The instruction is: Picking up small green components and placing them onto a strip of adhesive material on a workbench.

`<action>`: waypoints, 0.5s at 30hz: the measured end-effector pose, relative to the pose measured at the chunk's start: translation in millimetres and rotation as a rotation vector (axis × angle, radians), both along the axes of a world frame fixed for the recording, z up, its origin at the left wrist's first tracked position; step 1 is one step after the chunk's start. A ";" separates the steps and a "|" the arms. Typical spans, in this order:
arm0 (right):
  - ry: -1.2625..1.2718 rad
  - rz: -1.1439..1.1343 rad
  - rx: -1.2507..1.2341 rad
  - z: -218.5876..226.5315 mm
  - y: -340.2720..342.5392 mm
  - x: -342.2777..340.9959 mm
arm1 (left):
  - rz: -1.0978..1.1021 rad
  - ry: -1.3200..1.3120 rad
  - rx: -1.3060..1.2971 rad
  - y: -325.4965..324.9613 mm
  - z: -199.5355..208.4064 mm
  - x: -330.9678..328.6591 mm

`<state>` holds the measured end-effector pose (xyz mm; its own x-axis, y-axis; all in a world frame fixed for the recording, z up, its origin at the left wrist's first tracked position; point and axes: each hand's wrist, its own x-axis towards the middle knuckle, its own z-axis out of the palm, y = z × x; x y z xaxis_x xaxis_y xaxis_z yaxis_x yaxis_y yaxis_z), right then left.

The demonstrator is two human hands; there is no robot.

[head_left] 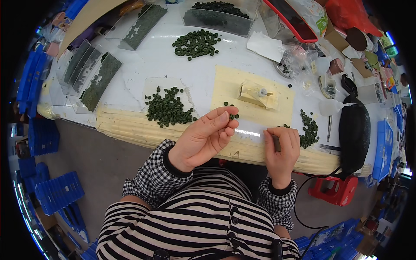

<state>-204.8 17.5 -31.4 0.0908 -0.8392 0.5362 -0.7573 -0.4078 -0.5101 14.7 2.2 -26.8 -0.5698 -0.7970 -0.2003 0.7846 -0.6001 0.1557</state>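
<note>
My left hand (pixel 203 138) is raised over the front edge of the table, its fingers curled and the thumb against the index finger. Small dark green round pieces (pixel 234 116) sit at its fingertips. Lower on the right, my right hand (pixel 282 151) bends its fingers down toward the table edge, thumb and fingertips close together; whatever they hold is hidden. Beyond the hands a tape-wrapped cream block (pixel 253 96) with a small white nozzle-like tip stands on a yellow sheet (pixel 223 82). One loose pile of green pieces (pixel 167 106) lies left of my left hand, another smaller pile (pixel 309 130) right of my right hand.
A further pile of green pieces (pixel 197 44) lies farther back. Clear bins of them stand at the back (pixel 219 19) and left (pixel 100 82). On the right are a black wrapped bundle (pixel 354 130), tweezers (pixel 329 128) and a white squeeze bottle (pixel 331 107). A red-cased phone (pixel 294 21) leans behind.
</note>
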 end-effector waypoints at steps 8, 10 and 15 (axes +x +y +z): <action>-0.001 -0.002 0.002 0.7 0.2 0.7 | 0.026 -0.016 0.001 0.3 -0.8 -1.0; 0.002 -0.003 -0.001 0.7 0.2 0.6 | 0.034 -0.012 0.005 0.6 -1.3 -1.6; 0.000 -0.009 0.005 -0.1 0.2 0.8 | 0.056 0.005 0.015 0.9 -2.3 -2.6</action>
<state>-204.0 17.7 -31.4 0.0832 -0.8427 0.5319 -0.7613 -0.3982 -0.5117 12.1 3.1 -29.1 -0.5257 -0.8244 -0.2097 0.8176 -0.5577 0.1430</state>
